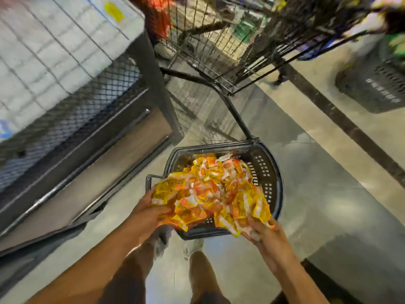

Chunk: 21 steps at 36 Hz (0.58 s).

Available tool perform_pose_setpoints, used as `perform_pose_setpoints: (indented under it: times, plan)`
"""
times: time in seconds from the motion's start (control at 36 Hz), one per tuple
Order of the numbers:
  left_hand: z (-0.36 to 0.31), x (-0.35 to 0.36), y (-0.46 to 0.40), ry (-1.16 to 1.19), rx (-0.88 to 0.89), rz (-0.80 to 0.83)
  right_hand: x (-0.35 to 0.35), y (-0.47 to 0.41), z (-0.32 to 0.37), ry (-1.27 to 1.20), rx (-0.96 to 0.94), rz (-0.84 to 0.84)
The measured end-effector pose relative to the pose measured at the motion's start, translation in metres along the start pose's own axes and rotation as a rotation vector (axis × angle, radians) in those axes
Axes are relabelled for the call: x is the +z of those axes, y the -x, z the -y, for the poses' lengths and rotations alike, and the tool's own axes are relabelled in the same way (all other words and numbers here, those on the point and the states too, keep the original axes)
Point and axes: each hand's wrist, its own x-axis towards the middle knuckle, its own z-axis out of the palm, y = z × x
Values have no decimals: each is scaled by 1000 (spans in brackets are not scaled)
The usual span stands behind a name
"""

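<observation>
A dark plastic shopping basket (pixel 266 170) stands on the floor in front of my feet, filled with several yellow, orange and white snack packets (pixel 221 172). Over its near rim I hold a crumpled bunch of the same packets (pixel 208 200) between both hands. My left hand (pixel 145 212) grips the bunch's left side, fingers curled under it. My right hand (pixel 266 234) grips its right end, the thumb partly hidden by packets.
A metal display rack (pixel 92 132) with mesh panels and white packs on top fills the left. A black wire trolley (pixel 221 51) stands beyond the basket, its handle reaching down to the basket. Another dark basket (pixel 377 84) sits at the right on the tiled floor.
</observation>
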Motion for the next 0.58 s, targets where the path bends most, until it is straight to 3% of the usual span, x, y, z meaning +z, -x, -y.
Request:
perform_pose_setpoints:
  times: [0.17,0.31,0.58]
  plan:
    - [-28,-22,109,153,86,-59,15,95,41,11,-80,56]
    - [-43,-30,187,261,280,84,31,158,65,19,-126,136]
    - [-31,-65,281,501,410,-31,75,221,80,10,-96,279]
